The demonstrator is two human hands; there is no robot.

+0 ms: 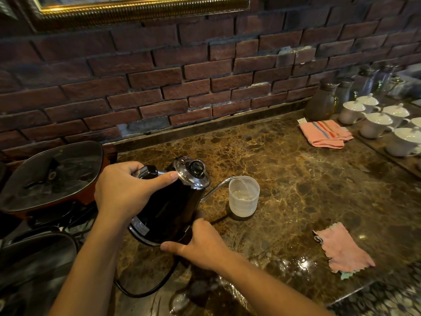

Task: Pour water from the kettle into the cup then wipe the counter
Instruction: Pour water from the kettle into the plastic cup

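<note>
A black gooseneck kettle with a chrome lid is tilted to the right above the brown marble counter. My left hand grips its handle from the left. My right hand holds the kettle's bottom edge. Water runs from the thin spout into a translucent plastic cup, which stands upright on the counter and is partly filled. A crumpled pink cloth lies flat on the counter to the right of the cup, apart from both hands.
A folded pink striped towel lies at the back right, beside white lidded cups and glass jugs. A glass-lidded pan sits left. A black cord loops below the kettle. A brick wall backs the counter; wet patches shine near the front edge.
</note>
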